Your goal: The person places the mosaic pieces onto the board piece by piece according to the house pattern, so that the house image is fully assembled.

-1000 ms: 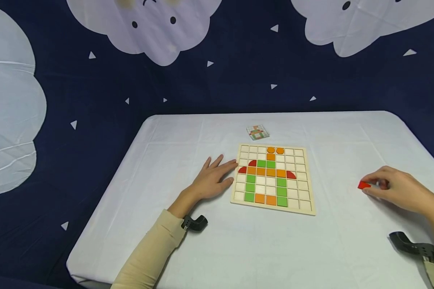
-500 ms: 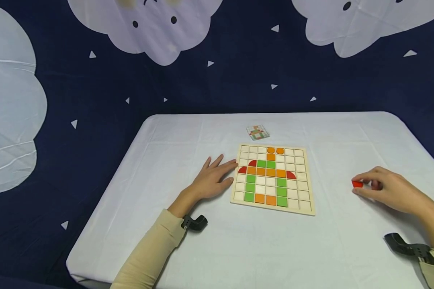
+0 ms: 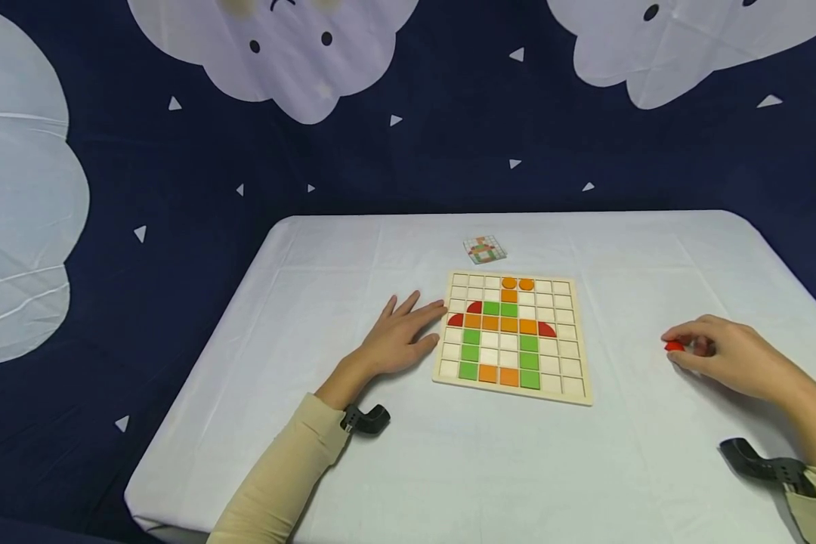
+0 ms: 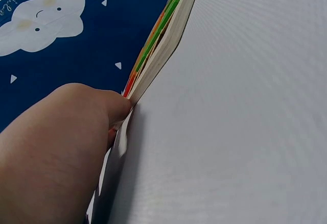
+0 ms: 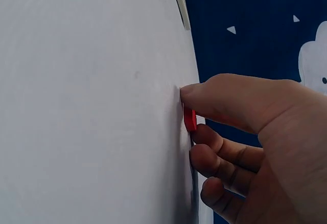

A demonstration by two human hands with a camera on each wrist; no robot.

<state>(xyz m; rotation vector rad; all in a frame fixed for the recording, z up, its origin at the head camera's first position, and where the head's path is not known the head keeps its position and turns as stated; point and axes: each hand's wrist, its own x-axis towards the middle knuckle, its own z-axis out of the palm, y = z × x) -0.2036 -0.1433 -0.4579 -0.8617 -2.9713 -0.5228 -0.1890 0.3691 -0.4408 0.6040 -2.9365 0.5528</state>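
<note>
A square wooden grid board (image 3: 573, 387) lies on the table with green and orange squares, red quarter-circles and two orange discs set in its cells. My left hand (image 3: 397, 340) rests on the cloth, fingers spread, with thumb and index finger at the board's left edge; the left wrist view also shows the thumb touching that edge (image 4: 166, 48). Well to the right of the board, my right hand (image 3: 734, 355) holds a small red piece (image 3: 674, 346) between thumb and fingers, down at the tabletop. In the right wrist view the red piece (image 5: 189, 119) appears edge-on; its full outline is partly hidden.
A small pattern card (image 3: 485, 248) with a coloured grid design lies behind the board. White cloth covers the table (image 3: 517, 468). A dark blue curtain (image 3: 449, 166) with clouds and triangles hangs behind it. Each wrist carries a black camera mount (image 3: 367, 420).
My right hand has shifted slightly left with the red piece, mostly in the first half second. The piece now shows at a different angle. My left hand and the board have stayed put.
</note>
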